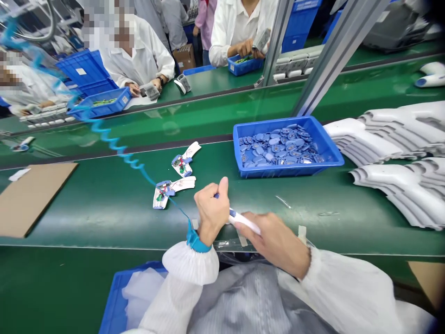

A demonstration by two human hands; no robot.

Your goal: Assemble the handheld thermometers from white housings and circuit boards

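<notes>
Blue tray (243, 172) of blue parts (281, 146) on a green table (104, 208).

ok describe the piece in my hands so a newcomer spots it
At the near edge of the green bench, this side of the blue tray, the left hand and right hand grip a slim white piece with a blue band. Unlike the two open shells lying left of it, it shows no circuit board.

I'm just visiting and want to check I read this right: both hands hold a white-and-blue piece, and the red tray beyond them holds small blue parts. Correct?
Not quite: the tray is blue, not red, as the head view shows. The rest stands: the left hand and right hand both hold the white-and-blue piece, and the tray holds small blue parts.
</notes>
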